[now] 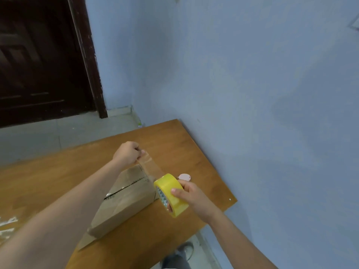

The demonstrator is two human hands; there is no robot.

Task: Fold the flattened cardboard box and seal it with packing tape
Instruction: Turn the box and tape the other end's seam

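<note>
A brown cardboard box [124, 202] stands folded on the wooden table [58, 183], its top flaps meeting along a dark seam. My right hand [191, 195] grips a yellow roll of packing tape [171, 194] just off the box's right end, fingers through its core. A clear strip of tape [147, 166] stretches from the roll up to my left hand [129, 153], which pinches its free end above the box's far corner. My left forearm crosses over the box's left part and hides it.
A small pink oval object [185, 177] lies on the table behind the roll. The blue wall [252, 94] borders the table's right side. A dark door [38, 59] stands at the far left. White scraps [7, 224] lie at the table's left edge. A shoe [186, 249] shows below.
</note>
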